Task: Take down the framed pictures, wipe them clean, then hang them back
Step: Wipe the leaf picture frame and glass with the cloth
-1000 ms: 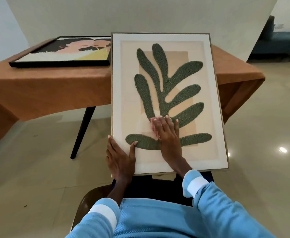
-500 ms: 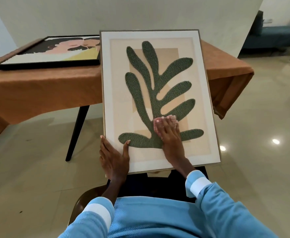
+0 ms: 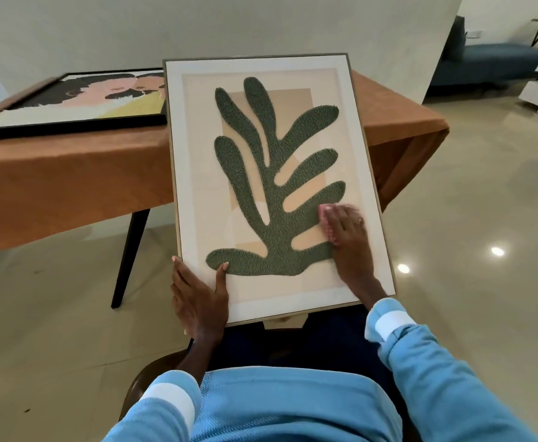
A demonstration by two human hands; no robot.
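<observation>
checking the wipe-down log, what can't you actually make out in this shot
All in the head view:
The cloth lies mostly under the right hand and is motion-blurred. Only a pink edge shows.
The left hand has its thumb on the front of the leaf picture, which hides most of the fingers in its grip.
The right end of the black-framed picture on the table is hidden behind the leaf picture.

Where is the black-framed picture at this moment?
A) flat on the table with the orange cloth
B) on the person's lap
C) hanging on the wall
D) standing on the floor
A: the black-framed picture lies flat on the table, to the left of the leaf picture.
</observation>
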